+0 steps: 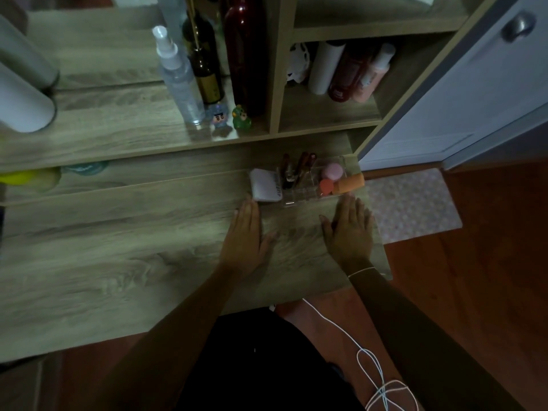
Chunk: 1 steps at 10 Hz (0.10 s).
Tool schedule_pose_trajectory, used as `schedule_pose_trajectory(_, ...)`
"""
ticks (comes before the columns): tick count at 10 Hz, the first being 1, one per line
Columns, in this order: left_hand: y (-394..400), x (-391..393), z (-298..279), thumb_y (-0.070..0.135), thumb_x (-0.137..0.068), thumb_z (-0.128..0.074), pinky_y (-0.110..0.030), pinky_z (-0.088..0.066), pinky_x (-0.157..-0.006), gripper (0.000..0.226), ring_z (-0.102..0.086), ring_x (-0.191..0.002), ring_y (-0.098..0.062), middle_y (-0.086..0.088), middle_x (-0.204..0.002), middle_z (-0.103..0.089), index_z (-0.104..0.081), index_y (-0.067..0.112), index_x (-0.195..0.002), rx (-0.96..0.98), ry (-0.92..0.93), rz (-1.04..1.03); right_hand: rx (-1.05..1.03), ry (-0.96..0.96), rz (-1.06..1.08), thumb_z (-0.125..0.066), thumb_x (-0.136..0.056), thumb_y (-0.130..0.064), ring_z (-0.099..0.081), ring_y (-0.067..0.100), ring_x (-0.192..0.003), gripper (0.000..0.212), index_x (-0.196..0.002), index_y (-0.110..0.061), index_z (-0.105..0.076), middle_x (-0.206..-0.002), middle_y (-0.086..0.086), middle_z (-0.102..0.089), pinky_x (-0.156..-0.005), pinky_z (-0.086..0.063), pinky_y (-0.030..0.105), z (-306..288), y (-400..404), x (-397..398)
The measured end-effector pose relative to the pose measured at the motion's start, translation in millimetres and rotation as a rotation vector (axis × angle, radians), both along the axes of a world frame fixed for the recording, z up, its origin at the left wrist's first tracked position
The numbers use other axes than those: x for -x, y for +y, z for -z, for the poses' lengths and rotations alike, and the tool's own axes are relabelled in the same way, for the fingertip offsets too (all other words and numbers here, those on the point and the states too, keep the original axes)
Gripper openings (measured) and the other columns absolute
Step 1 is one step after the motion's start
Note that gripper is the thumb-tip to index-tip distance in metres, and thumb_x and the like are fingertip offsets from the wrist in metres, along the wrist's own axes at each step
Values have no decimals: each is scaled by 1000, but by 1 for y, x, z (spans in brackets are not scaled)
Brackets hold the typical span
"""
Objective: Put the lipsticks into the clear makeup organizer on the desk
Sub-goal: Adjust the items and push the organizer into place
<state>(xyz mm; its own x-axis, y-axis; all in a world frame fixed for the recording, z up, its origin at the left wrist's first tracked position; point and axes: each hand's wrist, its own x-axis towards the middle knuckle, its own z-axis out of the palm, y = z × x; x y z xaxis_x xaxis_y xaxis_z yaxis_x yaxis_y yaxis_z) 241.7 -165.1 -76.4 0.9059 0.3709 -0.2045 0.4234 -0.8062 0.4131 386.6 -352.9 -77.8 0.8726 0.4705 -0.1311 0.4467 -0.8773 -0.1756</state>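
The clear makeup organizer (289, 200) stands on the wooden desk near its right end. Several dark red lipsticks (299, 170) stand upright in its left compartments. Pink and orange sponges (332, 171) and an orange tube (348, 183) fill its right side. My left hand (247, 235) lies flat on the desk, palm down, just below the organizer's left corner, holding nothing. My right hand (350, 232) lies flat too, fingers apart, its fingertips close to the organizer's front right edge.
A white compact case (265, 185) sits against the organizer's left side. On the raised shelf stand a spray bottle (179, 78), dark bottles (243, 51) and two small figurines (241, 117). The desk's right edge (382, 250) drops to a floor with a pink mat (412, 203). A white cable (367, 351) hangs below.
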Motion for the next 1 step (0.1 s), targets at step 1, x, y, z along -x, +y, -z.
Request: schedule_pose_trajectory(1,-1,3,-1,65,-87,-7,-35,4,-116,89,0,-146,-23,-20,-158,-3,0,2,-148,46,-25,-15,-20,-2,32,-33,-96,-54,-14,34,-147,75,-150,-5,-14,-158,18,-19,-120,-10,51,0,2,6)
